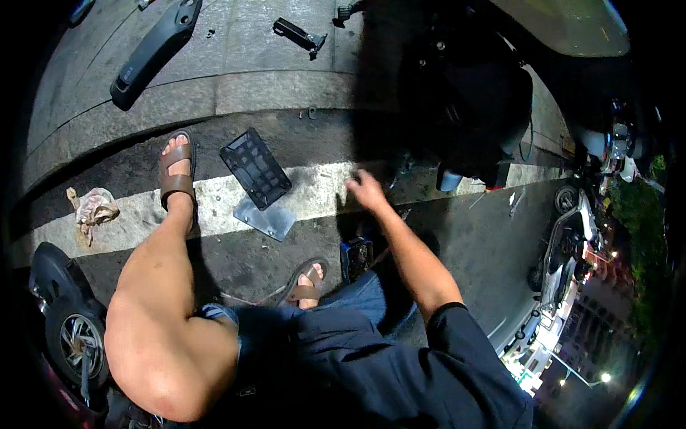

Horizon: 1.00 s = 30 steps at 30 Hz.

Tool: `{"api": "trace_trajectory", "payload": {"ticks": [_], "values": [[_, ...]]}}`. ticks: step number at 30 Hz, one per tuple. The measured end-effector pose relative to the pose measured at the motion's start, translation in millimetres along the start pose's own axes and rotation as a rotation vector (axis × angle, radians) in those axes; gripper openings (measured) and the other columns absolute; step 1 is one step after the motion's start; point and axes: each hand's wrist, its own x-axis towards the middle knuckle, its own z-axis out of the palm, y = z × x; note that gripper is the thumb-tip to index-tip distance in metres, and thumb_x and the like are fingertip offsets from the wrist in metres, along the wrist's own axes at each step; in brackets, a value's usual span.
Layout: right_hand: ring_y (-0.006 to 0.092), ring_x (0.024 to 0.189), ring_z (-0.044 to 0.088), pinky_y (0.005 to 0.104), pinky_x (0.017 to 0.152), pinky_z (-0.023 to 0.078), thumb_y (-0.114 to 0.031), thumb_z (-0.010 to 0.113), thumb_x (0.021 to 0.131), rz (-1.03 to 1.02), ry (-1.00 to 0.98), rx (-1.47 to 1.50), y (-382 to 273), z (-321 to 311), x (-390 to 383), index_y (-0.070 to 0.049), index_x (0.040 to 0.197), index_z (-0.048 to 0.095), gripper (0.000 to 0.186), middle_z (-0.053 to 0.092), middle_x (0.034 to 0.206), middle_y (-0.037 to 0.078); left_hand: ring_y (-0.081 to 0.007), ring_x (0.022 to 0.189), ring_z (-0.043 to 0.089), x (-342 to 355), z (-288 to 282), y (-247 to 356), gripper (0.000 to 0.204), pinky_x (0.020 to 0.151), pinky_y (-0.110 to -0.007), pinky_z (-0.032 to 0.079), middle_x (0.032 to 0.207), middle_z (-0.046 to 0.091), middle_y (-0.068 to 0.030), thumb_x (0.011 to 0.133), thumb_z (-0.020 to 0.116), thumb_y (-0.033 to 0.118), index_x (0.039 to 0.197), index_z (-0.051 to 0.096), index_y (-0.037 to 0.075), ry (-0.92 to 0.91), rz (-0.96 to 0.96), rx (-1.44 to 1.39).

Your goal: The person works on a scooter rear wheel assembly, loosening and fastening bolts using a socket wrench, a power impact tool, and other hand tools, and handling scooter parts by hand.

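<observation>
My right hand [366, 190] is over the white painted line on the ground, its thumb and forefinger apart and nothing visible between them; the other fingers are partly hidden. To its left lies a black plastic cover [256, 169] with a ribbed, compartmented face. Partly under that cover sits a flat grey plate [266, 219]. Nearer my body, beside my sandalled foot [309, 283], stands a small blue-edged box [356, 259] whose contents I cannot make out. My left hand is out of view.
A long black panel [156, 53] and a black bracket [300, 37] lie on the raised kerb. A crumpled rag [96, 206] rests at left, above a scooter wheel [75, 343]. A dark vehicle body [464, 100] looms at upper right; a parked motorbike [564, 250] stands farther right.
</observation>
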Motion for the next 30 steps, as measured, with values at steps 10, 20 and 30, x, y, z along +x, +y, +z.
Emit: {"api": "trace_trajectory", "payload": {"ticks": [10, 20, 30], "values": [[0.0332, 0.105, 0.053, 0.0419, 0.091, 0.039, -0.031, 0.065, 0.079, 0.095, 0.451, 0.077, 3.9, -112.8, 69.8, -0.004, 0.117, 0.050, 0.049, 0.057, 0.111, 0.020, -0.0340, 0.100, 0.047, -12.1, -79.2, 153.5, 0.056, 0.088, -0.031, 0.035, 0.103, 0.051, -0.0222, 0.071, 0.059, 0.004, 0.122, 0.037, 0.001, -0.229, 0.086, 0.235], [0.0310, 0.104, 0.054, 0.0391, 0.089, 0.042, -0.026, 0.068, 0.075, 0.123, 0.567, -0.242, 98.8, -43.2, 28.4, -0.001, 0.118, 0.052, 0.052, 0.059, 0.106, 0.018, -0.0414, 0.116, 0.043, -19.4, -112.4, 215.7, 0.075, 0.098, -0.034, 0.034, 0.120, 0.046, -0.0310, 0.068, 0.055, -0.005, 0.136, 0.023, -0.006, -0.453, 0.134, 0.219], [0.0369, 0.112, 0.047, 0.0460, 0.090, 0.040, -0.046, 0.075, 0.061, 0.582, 0.757, 0.005, 64.6, -19.0, 29.4, -0.004, 0.131, 0.033, 0.092, 0.046, 0.124, 0.022, -0.0301, 0.107, 0.050, -34.7, -73.6, 231.1, 0.063, 0.091, -0.028, 0.037, 0.112, 0.053, -0.0220, 0.069, 0.044, -0.010, 0.130, 0.043, 0.004, -0.494, 0.119, 0.468]]}}
